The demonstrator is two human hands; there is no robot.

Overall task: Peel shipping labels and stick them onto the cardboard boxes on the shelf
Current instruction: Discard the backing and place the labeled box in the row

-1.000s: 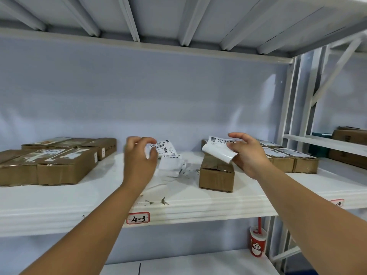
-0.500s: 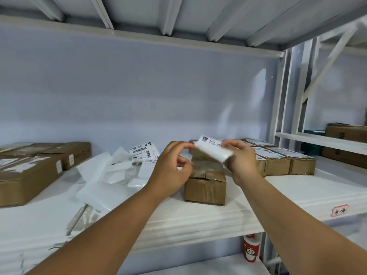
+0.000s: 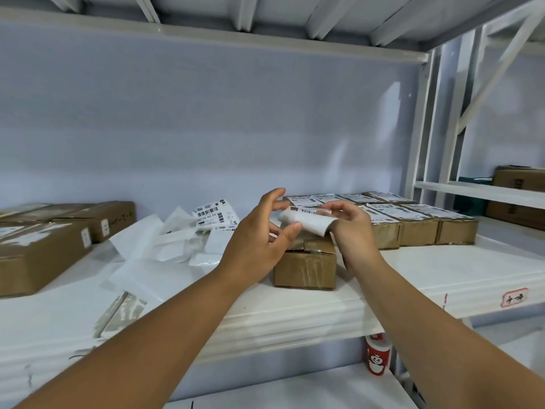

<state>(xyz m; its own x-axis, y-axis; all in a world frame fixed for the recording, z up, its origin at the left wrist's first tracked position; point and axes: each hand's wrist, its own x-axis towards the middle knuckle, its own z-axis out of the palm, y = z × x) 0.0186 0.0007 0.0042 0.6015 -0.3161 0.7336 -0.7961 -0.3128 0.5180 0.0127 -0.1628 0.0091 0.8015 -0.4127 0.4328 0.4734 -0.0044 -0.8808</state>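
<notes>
Far left of shelf (image 3: 442,270): two brown cardboard boxes (image 3: 38,255), front one with a small white sticker on its end, another behind it up against the back wall.

Next right: loose pile of white backing sheets (image 3: 153,243) lying flat and crumpled on the shelf. A few printed barcode labels (image 3: 215,215) are propped at the back of the pile.

Centre: left hand (image 3: 259,240) raised above the shelf, fingers spread and loosely bent, index lifted clear. Thumb tip touches the lower left edge of the shipping label (image 3: 306,221); no closed grip visible.

The shipping label is held in the air between both hands, curled, with print visible along its top edge. It sits directly over an unlabelled box (image 3: 305,268) near the shelf front. Can't tell whether it touches the box top.

Right hand (image 3: 351,228): fingers curled round the label's right end, pinching it.

Right of that: a row of labelled boxes (image 3: 413,228) packed side by side toward the back, each with a white label on top.

Shelf front edge at right carries a small red-bordered tag (image 3: 513,297). Below the shelf stands a red and white paper cup (image 3: 378,354).

Far right, neighbouring rack: more brown boxes (image 3: 519,196).
</notes>
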